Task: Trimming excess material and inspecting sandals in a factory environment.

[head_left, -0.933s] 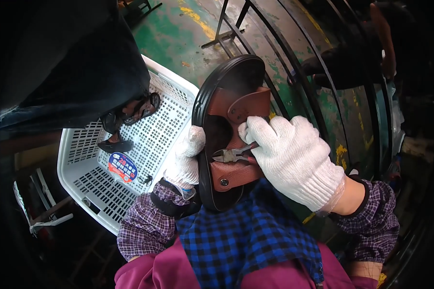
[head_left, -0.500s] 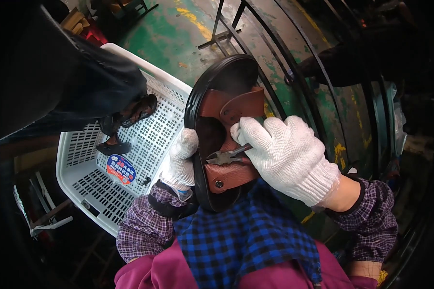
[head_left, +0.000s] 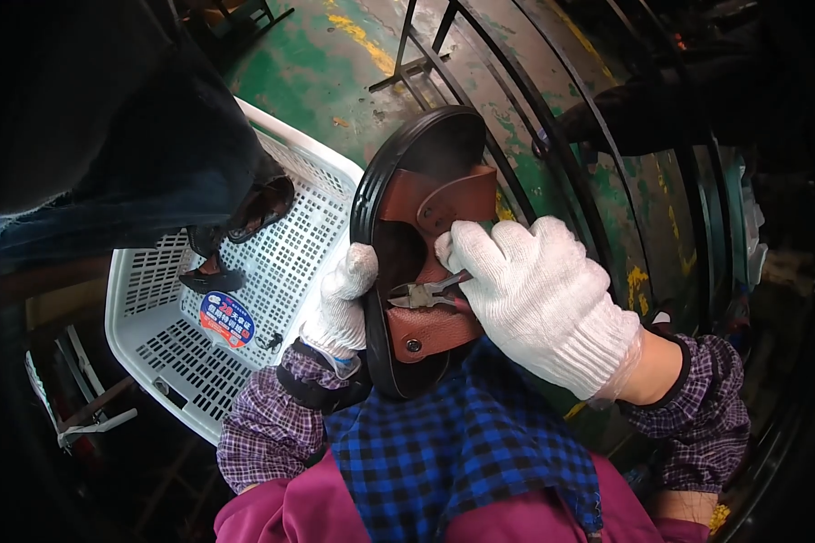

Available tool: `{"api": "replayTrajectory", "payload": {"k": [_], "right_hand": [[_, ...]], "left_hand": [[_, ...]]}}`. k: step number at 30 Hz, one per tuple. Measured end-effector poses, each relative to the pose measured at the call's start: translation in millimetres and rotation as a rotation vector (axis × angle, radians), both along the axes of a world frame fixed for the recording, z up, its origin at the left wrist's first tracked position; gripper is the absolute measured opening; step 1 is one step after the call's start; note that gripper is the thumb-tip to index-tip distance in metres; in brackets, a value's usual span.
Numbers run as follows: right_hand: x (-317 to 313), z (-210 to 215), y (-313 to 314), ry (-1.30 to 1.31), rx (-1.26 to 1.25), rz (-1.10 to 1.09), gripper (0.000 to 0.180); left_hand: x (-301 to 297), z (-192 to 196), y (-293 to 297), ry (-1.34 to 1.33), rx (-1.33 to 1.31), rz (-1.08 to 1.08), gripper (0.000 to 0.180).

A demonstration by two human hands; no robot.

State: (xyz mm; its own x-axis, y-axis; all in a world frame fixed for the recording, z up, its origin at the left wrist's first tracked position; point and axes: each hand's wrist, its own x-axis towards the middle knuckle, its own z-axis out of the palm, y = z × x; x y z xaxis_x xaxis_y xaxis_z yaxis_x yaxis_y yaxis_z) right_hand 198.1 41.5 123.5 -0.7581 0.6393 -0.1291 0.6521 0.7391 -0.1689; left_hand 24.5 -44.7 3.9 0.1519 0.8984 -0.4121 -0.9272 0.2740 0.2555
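The right hand, in a white knit glove, is closed around the handles of the cutters at the right side of the sandal; the metal head points left across the sandal, at the far edge of its near brown strap. The jaws appear slightly parted, but whether anything lies between them cannot be told. The left hand, also gloved, grips the left edge of the sandal's black sole, thumb along the rim; its other fingers are hidden. The sandal is held up in front of the body, one end pointing away from it. The step in hand is judged to be close cutter work at the near strap, just beyond its round stud. The next move calls for a firm left hold on the sole and for cutter tips set exactly, without nicking the leather. On the body side of the sandal hangs a blue checked cloth. To the left of the sandal is a white basket, with dark footwear and a round sticker inside. Beyond and to the right of the sandal, black metal bars stand over a green floor.
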Motion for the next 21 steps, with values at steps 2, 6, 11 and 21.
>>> {"api": "replayTrajectory", "payload": {"k": [2, 6, 11, 21], "right_hand": [[-2.1, 0.9, -1.2, -0.045, 0.025, -0.003, 0.033], [-2.7, 2.0, -1.4, -0.04, 0.054, 0.003, 0.034], [-3.6, 1.4, -0.5, -0.029, 0.11, 0.031, 0.035], [8.0, -7.8, 9.0, 0.028, 0.089, 0.086, 0.018]], "left_hand": [[0.6, 2.6, 2.8, -0.009, 0.031, 0.008, 0.078], [-1.0, -5.3, 3.0, 0.076, 0.144, -0.09, 0.096], [4.3, 0.2, 4.5, 0.014, 0.141, -0.068, 0.095], [0.0, 12.4, 7.6, 0.015, 0.062, -0.036, 0.066]]}}
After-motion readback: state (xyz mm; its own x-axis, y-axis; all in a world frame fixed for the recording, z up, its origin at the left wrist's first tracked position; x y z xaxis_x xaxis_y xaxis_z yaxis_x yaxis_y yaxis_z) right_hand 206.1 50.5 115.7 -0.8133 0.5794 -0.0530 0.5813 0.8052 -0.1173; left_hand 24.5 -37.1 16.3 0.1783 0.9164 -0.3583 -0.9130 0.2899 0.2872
